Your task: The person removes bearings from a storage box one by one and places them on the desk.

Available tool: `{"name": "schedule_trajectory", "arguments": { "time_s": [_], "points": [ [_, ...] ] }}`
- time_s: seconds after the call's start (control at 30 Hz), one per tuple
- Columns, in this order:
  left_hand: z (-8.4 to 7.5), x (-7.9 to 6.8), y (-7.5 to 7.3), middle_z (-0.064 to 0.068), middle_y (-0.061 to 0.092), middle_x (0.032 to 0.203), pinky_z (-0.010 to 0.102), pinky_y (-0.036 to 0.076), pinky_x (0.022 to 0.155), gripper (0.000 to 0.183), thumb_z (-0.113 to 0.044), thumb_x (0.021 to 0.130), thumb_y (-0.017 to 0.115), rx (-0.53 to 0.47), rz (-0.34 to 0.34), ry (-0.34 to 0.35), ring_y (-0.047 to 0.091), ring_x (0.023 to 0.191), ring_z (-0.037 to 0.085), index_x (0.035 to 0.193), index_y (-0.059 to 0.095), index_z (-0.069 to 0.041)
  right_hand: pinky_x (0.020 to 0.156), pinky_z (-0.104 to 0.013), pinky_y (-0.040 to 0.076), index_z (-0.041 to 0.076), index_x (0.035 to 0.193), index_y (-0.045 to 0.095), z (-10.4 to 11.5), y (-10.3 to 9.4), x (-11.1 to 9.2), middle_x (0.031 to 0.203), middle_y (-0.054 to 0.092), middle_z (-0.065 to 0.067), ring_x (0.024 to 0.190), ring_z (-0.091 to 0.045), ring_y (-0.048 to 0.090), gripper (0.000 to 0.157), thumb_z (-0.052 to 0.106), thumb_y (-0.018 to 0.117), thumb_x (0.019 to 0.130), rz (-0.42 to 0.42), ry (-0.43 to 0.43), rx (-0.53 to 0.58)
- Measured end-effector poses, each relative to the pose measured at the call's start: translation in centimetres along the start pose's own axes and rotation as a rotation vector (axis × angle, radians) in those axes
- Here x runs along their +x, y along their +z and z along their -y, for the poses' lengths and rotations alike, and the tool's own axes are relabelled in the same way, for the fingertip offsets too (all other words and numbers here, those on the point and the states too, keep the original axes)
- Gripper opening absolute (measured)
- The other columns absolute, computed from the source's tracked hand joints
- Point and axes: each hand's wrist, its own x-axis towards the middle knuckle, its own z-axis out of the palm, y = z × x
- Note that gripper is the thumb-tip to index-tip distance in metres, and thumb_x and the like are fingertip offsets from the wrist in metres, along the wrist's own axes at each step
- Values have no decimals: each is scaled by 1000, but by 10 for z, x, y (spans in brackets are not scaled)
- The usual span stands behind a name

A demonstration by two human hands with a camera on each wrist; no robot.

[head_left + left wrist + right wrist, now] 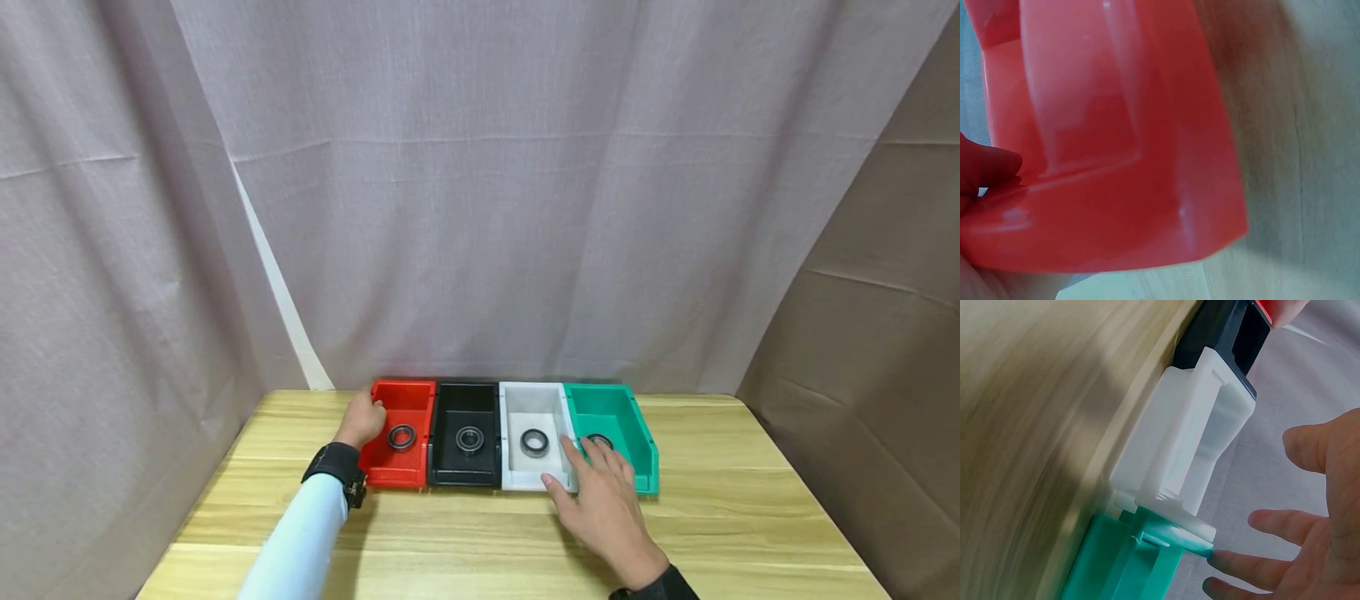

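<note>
My left hand (362, 420) grips the left wall of the red bin (393, 478); the left wrist view shows the thumb (997, 164) over its edge. A ring-shaped bearing (401, 448) lies in that bin. Beside it stand a black bin (463, 478), a white bin (521, 481) and a green bin (647, 467), side by side. One bearing (459, 440) lies in the black bin and another (535, 455) in the white. My right hand (606, 508), fingers spread, is over the white and green bins' shared edge, partly hiding the green bin's bearing (600, 437).
The bins stand near the back of a wooden table (465, 542). Behind them hangs a grey curtain (480, 250), with a narrow pale gap (277, 283) at the left. Brownish cloth (877, 333) hangs to the right of the table.
</note>
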Motion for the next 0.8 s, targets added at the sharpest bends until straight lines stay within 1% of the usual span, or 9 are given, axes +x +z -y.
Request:
{"name": "schedule_trajectory", "arguments": {
  "time_s": [0.17, 0.33, 0.43, 0.57, 0.7, 0.8],
  "points": [
    [-2, -2, 1, 33, 63, 139, 65, 44, 118, 41, -6, 107, 41, -27, 9, -29, 60, 123, 47, 145, 49, 8, 118, -70, 38, 7, 150, 61, 5, 0, 2, 151, 59, -29, 144, -51, 52, 65, 42, 76, 97, 0, -16, 18],
    [-2, -3, 3, 31, 62, 140, 66, 45, 118, 41, -7, 108, 41, -42, 23, -54, 60, 123, 46, 147, 49, 5, 118, -72, 39, 9, 150, 61, 16, 3, 6, 152, 59, -28, 145, -51, 51, 62, 40, 75, 98, 17, -51, 52],
    [-3, -3, 2, 31, 61, 142, 66, 44, 119, 41, -9, 109, 41, -53, 27, -65, 59, 124, 46, 147, 49, 5, 119, -71, 39, 11, 150, 61, 25, 7, 12, 155, 57, -26, 147, -49, 49, 61, 40, 75, 99, 18, -84, 84],
    [-3, -2, 1, 30, 61, 142, 66, 44, 119, 40, -10, 110, 41, -63, 34, -77, 59, 124, 45, 147, 48, 5, 120, -68, 40, 12, 151, 61, 37, 12, 22, 158, 55, -23, 149, -46, 49, 60, 40, 74, 99, 18, -149, 130],
    [-2, -1, 2, 30, 62, 141, 66, 44, 119, 40, -10, 110, 41, -65, 37, -75, 59, 123, 45, 147, 49, 5, 122, -66, 40, 15, 153, 59, 50, 18, 34, 161, 53, -21, 151, -43, 48, 60, 41, 72, 101, 56, -209, 183],
    [-2, 0, 2, 31, 62, 141, 66, 44, 118, 41, -9, 109, 41, -65, 31, -58, 59, 123, 45, 146, 49, 7, 123, -65, 39, 19, 157, 56, 63, 21, 43, 166, 48, -17, 154, -41, 45, 61, 43, 69, 103, 115, -215, 213]
  ]
}}
